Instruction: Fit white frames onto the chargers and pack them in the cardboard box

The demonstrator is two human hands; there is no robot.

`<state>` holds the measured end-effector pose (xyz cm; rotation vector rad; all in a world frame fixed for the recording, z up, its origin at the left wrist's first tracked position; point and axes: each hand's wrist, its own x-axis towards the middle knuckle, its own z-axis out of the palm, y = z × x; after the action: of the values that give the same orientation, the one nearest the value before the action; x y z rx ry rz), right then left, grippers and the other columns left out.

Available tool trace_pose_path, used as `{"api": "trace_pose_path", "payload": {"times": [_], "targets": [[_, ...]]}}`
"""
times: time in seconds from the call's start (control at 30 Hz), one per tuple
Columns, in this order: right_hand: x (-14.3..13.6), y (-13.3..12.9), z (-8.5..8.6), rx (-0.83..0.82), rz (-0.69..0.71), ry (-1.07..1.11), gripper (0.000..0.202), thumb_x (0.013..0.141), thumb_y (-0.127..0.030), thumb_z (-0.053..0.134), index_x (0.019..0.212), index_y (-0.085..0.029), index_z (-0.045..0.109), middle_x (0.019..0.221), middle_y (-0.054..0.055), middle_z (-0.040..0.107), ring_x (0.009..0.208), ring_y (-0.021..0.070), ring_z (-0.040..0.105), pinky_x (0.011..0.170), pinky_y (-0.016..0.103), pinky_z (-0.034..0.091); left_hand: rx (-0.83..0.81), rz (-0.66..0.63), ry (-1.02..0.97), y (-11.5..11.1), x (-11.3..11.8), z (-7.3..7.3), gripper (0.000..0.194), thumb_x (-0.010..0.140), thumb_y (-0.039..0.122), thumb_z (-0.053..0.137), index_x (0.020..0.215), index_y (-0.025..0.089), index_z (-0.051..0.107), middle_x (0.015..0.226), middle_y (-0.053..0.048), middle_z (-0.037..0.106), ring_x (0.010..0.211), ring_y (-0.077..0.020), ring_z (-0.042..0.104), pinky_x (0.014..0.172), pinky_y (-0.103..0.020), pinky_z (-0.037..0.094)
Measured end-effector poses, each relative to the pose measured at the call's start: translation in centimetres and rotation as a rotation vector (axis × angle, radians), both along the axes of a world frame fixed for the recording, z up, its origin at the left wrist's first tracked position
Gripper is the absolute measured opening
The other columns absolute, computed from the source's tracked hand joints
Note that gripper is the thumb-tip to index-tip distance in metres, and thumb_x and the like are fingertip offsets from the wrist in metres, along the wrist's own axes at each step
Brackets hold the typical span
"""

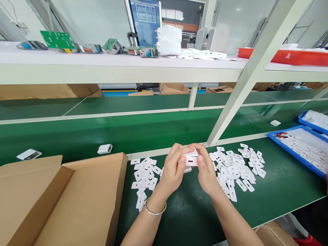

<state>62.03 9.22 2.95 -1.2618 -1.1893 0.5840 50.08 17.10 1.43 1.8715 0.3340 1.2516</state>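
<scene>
Both of my hands grip a small white plastic case (191,161) above the green table; a dark slot shows in its near face. My left hand (174,166), with a bracelet at the wrist, closes on its left side with thumb and fingers. On the opposite side, my right hand (206,168) pinches it the same way. Flat white plastic plates (146,174) with cut-outs lie in a loose pile left of my hands. Another pile of white plates (234,169) spreads to the right. Part of a white piece beneath the case is mostly hidden by my hands.
An open cardboard box (84,201) stands at the left. Blue trays (297,153) with white parts sit at the right. A slanted white post (238,92) rises behind my hands to a shelf (115,73) holding circuit boards (57,40). White cases (105,149) rest on the green belt (153,128).
</scene>
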Motion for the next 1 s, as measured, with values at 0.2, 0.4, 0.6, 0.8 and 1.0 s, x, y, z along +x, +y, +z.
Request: {"api": "trace_pose_path", "payload": {"times": [0.2, 0.4, 0.6, 0.8, 1.0], "targets": [[0.1, 0.6, -0.2, 0.014, -0.025, 0.019, 0.041, 0.103, -0.062, 0.049, 0.121, -0.026, 0.060, 0.094, 0.003, 0.067, 0.076, 0.0188, 0.061, 0.067, 0.033, 0.051, 0.039, 0.001, 0.026, -0.1, 0.0, 0.0, 0.040, 0.113, 0.042, 0.033, 0.131, 0.024, 0.064, 0.110, -0.009, 0.062, 0.099, -0.0230, 0.057, 0.085, -0.038, 0.049], [0.3, 0.8, 0.1, -0.009, -0.034, 0.030, 0.039, 0.102, -0.061, 0.052, 0.116, -0.025, 0.061, 0.093, 0.003, 0.067, 0.077, 0.0182, 0.062, 0.064, 0.031, 0.050, 0.009, -0.035, 0.073, 0.1, -0.2, 0.0, 0.039, 0.113, 0.041, 0.033, 0.135, 0.026, 0.061, 0.114, -0.009, 0.061, 0.099, -0.0223, 0.058, 0.085, -0.037, 0.050], [-0.1, 0.6, -0.2, 0.005, -0.030, 0.048, 0.038, 0.104, -0.060, 0.048, 0.115, -0.026, 0.061, 0.087, 0.001, 0.065, 0.074, 0.0173, 0.060, 0.062, 0.030, 0.049, 0.012, -0.017, 0.019, 0.5, -0.2, -0.3, 0.036, 0.112, 0.040, 0.038, 0.127, 0.025, 0.067, 0.101, -0.006, 0.060, 0.089, -0.0199, 0.057, 0.077, -0.034, 0.049], [0.0, 0.8, -0.9, -0.015, -0.018, 0.046, 0.035, 0.102, -0.057, 0.055, 0.119, -0.027, 0.060, 0.085, 0.000, 0.064, 0.072, 0.0175, 0.059, 0.066, 0.031, 0.049, -0.016, -0.012, -0.003, 0.7, 0.0, -0.2, 0.037, 0.112, 0.040, 0.040, 0.120, 0.024, 0.072, 0.096, -0.005, 0.059, 0.088, -0.0190, 0.057, 0.076, -0.033, 0.048], [0.6, 1.5, -1.1, -0.027, -0.044, 0.049, 0.039, 0.101, -0.061, 0.055, 0.113, -0.025, 0.063, 0.082, -0.001, 0.062, 0.066, 0.0149, 0.053, 0.058, 0.028, 0.043, -0.099, -0.097, 0.092, 0.9, -0.5, 0.3, 0.039, 0.114, 0.040, 0.034, 0.132, 0.028, 0.065, 0.111, -0.006, 0.062, 0.102, -0.0209, 0.058, 0.090, -0.035, 0.049]]}}
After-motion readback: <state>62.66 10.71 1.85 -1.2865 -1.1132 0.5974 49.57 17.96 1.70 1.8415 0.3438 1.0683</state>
